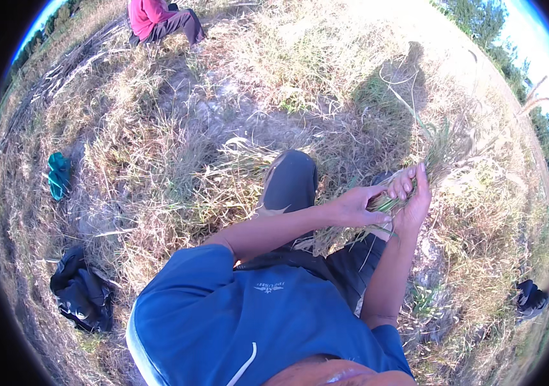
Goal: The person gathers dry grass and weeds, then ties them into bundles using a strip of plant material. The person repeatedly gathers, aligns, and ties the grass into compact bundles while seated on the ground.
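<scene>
A loose bundle of green and straw-coloured grass stems (441, 149) is held up between my two hands, in front of my right side. My right hand (412, 195) wraps around it, fingers curled over the stems and fingertips pointing up. Just to the left, my left hand (364, 207) pinches the lower stems between thumb and fingers. The feathery tops fan out past my right hand, and one long curved blade rises above them. Below my hands, stem ends hang over my dark trousers (291, 181). Part of the bundle is hidden behind my fingers.
Dry grass (158, 159) covers the ground. A dark jacket-like cloth (81, 292) and a teal cloth item (59, 176) lie at left. A person in a pink top (149, 19) sits at upper left, near a row of dry stalks (69, 72). A dark object (531, 296) is at right.
</scene>
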`<state>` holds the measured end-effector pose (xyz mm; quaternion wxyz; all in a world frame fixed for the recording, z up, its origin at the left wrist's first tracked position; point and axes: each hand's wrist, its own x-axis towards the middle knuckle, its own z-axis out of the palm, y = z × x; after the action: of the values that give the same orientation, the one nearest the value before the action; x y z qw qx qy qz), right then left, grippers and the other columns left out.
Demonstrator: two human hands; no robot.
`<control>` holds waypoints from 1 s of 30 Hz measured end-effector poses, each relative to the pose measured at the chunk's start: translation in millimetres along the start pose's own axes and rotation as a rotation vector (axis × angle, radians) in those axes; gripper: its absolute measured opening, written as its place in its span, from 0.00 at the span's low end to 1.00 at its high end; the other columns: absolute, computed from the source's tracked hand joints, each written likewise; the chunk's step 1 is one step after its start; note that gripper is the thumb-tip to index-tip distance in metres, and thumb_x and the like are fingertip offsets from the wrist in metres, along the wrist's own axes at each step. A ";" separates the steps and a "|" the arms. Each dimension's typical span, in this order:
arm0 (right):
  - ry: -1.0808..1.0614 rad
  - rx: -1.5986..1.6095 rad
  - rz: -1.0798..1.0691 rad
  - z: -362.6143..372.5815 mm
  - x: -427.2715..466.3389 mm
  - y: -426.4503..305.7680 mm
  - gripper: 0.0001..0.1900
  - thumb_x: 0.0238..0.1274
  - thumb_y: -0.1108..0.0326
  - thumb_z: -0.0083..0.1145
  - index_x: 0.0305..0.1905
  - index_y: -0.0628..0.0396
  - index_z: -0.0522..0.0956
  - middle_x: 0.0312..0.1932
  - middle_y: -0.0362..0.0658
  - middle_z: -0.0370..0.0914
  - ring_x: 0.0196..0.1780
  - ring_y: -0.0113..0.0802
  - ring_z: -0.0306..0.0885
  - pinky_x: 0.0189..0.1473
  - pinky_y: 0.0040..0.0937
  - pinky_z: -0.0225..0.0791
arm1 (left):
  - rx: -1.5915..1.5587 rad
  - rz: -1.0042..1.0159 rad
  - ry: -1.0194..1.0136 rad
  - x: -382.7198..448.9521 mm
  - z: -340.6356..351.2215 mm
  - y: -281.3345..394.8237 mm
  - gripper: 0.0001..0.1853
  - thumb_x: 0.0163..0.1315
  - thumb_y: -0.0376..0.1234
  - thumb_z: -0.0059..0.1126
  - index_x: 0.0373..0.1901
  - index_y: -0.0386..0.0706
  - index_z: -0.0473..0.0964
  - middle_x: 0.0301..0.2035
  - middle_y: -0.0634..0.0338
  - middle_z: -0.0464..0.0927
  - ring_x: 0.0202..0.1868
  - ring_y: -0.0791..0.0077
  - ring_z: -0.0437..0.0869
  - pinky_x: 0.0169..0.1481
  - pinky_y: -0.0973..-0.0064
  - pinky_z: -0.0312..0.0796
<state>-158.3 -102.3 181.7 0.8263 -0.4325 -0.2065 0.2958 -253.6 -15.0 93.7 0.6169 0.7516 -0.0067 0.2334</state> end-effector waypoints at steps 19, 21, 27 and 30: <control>0.167 -0.097 0.228 -36.6 88.3 45.9 0.16 0.71 0.52 0.60 0.34 0.50 0.71 0.19 0.33 0.62 0.21 0.24 0.60 0.25 0.28 0.61 | -0.299 -0.207 -0.099 59.7 -18.9 -66.6 0.08 0.61 0.31 0.57 0.37 0.34 0.74 0.24 0.67 0.69 0.28 0.80 0.69 0.33 0.72 0.64; 0.200 -0.087 0.196 -55.9 105.1 52.6 0.15 0.68 0.55 0.64 0.34 0.53 0.74 0.21 0.34 0.65 0.23 0.25 0.65 0.26 0.29 0.65 | -0.270 -0.321 -0.147 75.2 -23.1 -65.7 0.08 0.62 0.32 0.57 0.35 0.35 0.75 0.25 0.65 0.69 0.30 0.80 0.70 0.34 0.73 0.64; 0.224 -0.311 0.153 -89.8 150.7 53.9 0.12 0.63 0.62 0.68 0.34 0.58 0.78 0.26 0.39 0.76 0.28 0.27 0.76 0.29 0.30 0.71 | -0.247 -0.388 -0.059 132.0 1.2 -128.6 0.08 0.63 0.32 0.55 0.35 0.36 0.78 0.21 0.67 0.70 0.24 0.82 0.70 0.29 0.75 0.64; 0.139 -0.359 0.145 -106.4 175.0 55.5 0.13 0.62 0.63 0.68 0.42 0.61 0.78 0.31 0.42 0.80 0.31 0.28 0.79 0.33 0.29 0.72 | -0.256 -0.452 -0.063 162.9 -8.8 -114.4 0.09 0.63 0.30 0.53 0.40 0.35 0.79 0.23 0.64 0.73 0.24 0.82 0.73 0.28 0.75 0.66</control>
<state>17.5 -23.6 92.6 0.7248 -0.6058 -0.1666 0.2826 -77.4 65.8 47.6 0.7429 0.6568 0.1129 0.0634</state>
